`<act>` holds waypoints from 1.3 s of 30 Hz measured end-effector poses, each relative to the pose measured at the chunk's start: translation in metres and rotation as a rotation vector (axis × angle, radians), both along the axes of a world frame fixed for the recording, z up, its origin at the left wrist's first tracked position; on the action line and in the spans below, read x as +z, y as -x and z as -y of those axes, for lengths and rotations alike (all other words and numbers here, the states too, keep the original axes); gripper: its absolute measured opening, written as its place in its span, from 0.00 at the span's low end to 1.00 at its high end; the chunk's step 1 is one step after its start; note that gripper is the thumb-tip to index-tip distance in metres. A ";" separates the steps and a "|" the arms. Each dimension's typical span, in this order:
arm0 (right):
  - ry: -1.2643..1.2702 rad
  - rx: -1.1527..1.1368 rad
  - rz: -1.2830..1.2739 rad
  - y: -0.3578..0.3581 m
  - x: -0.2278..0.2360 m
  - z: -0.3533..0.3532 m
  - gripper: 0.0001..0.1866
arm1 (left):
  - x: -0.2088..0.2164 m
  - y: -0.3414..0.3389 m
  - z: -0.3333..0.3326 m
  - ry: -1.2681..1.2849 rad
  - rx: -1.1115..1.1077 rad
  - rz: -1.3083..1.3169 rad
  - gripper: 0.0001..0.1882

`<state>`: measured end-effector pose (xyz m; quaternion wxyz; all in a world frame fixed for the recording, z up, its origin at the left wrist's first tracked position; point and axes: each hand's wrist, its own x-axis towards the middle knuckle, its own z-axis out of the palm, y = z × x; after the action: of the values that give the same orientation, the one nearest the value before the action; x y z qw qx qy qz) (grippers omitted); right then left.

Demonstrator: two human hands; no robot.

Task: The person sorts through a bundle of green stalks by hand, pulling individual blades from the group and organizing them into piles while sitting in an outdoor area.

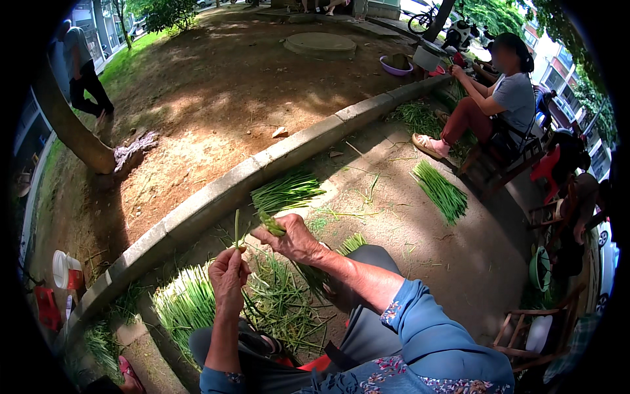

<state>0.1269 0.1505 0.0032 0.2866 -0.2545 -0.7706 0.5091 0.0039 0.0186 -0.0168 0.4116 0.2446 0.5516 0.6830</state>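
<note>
My left hand [228, 276] is closed in a pinch on a thin pale-green stalk [237, 226], which stands upright above the fingertips. My right hand [296, 240] is wrapped round a bunch of green stalks [271, 224]. The cut-looking ends of that bunch poke out toward the left hand, and its other end trails down below the right wrist. Beside my left forearm lies a big pile of long green stalks [187, 297] with pale ends. Loose green scraps [282, 305] are heaped between my legs.
A concrete kerb [243, 176] curves across, with a stalk bundle [287, 190] against it. Another bundle [441, 192] lies on the pavement, near a seated person [508, 92]. Wooden chairs [525, 331] stand at right. A white-and-red bucket [67, 270] and a purple basin [396, 65] are farther off.
</note>
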 end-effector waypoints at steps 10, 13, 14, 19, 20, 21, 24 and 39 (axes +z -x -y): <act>0.471 -0.013 -0.103 -0.004 0.006 0.003 0.12 | 0.008 -0.008 0.001 0.006 -0.129 0.025 0.10; 0.567 -0.029 -0.208 -0.002 0.007 0.006 0.11 | 0.010 -0.008 0.003 0.014 -0.156 0.037 0.10; 0.559 -0.014 -0.203 -0.003 0.013 0.007 0.12 | 0.009 -0.008 0.003 0.010 -0.166 0.044 0.10; 0.485 -0.005 -0.167 -0.003 0.023 0.010 0.13 | 0.012 -0.010 0.004 0.040 -0.144 -0.005 0.09; 0.472 -0.010 -0.159 -0.004 0.025 0.010 0.13 | 0.011 -0.010 0.003 0.037 -0.139 -0.033 0.09; 0.459 -0.015 -0.152 -0.004 0.026 0.009 0.12 | 0.009 -0.011 0.002 0.034 -0.135 -0.061 0.09; 0.388 -0.027 -0.148 -0.005 0.021 0.006 0.12 | 0.005 -0.011 0.001 0.032 -0.103 -0.140 0.08; -0.032 -0.058 -0.043 -0.005 0.006 -0.006 0.13 | -0.010 -0.013 0.001 0.067 0.030 -0.674 0.06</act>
<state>0.1320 0.1562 0.0087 0.3218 -0.2612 -0.7646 0.4935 0.0165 0.0173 -0.0270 0.2037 0.4347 0.6824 0.5512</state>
